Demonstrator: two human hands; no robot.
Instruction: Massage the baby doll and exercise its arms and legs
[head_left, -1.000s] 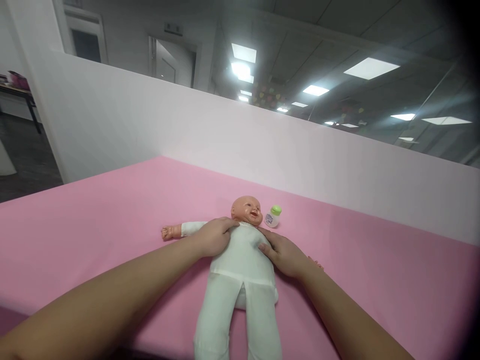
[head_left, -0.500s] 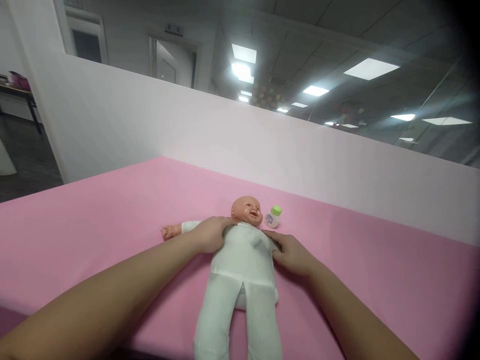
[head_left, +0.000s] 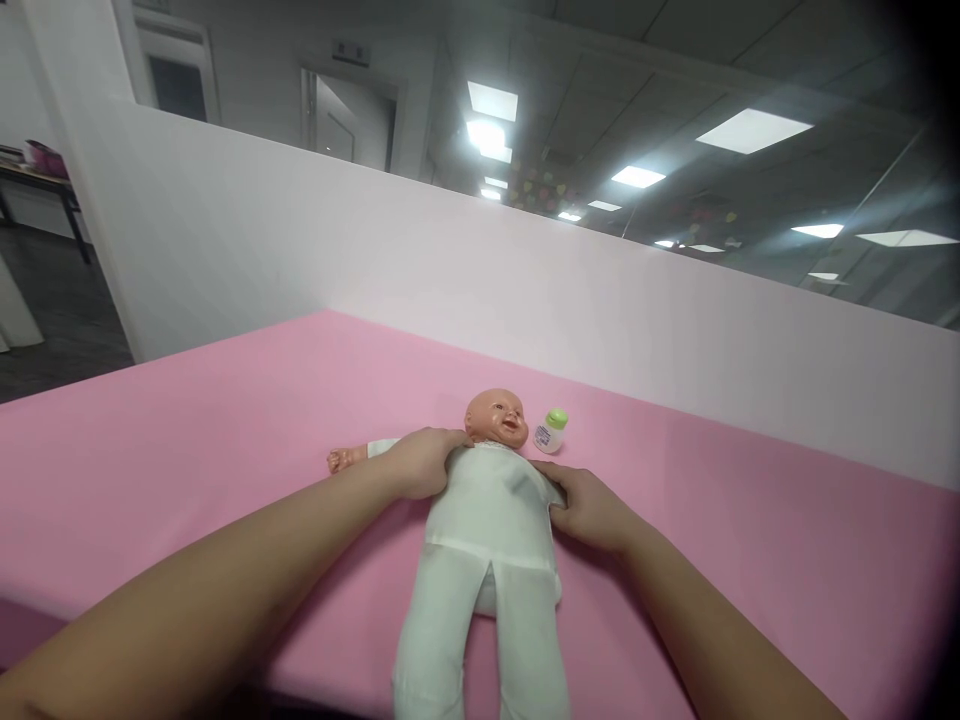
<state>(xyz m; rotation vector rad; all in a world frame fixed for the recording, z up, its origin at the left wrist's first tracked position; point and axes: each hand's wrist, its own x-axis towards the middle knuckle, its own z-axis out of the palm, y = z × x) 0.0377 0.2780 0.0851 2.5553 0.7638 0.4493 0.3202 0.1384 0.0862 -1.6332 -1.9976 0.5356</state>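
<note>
A baby doll (head_left: 491, 500) in white clothes lies on its back on the pink surface (head_left: 247, 400), its head toward the white wall. My left hand (head_left: 426, 463) is closed at the doll's shoulder on the left side, fingertips by its neck. My right hand (head_left: 589, 505) grips the doll at the other shoulder and upper arm, thumb and fingers on the white cloth. One doll hand (head_left: 346, 459) sticks out beyond my left forearm. Just right of the doll's head is a small clear bottle (head_left: 550, 436) with a green cap.
A white low wall (head_left: 480, 270) runs behind the pink surface. At the far left, beyond it, stands a table (head_left: 37, 180) with a pink item. The near edge of the pink surface shows at lower left.
The whole view has shifted slightly. Both hands stay at the doll's shoulders, and the doll and bottle keep their places.
</note>
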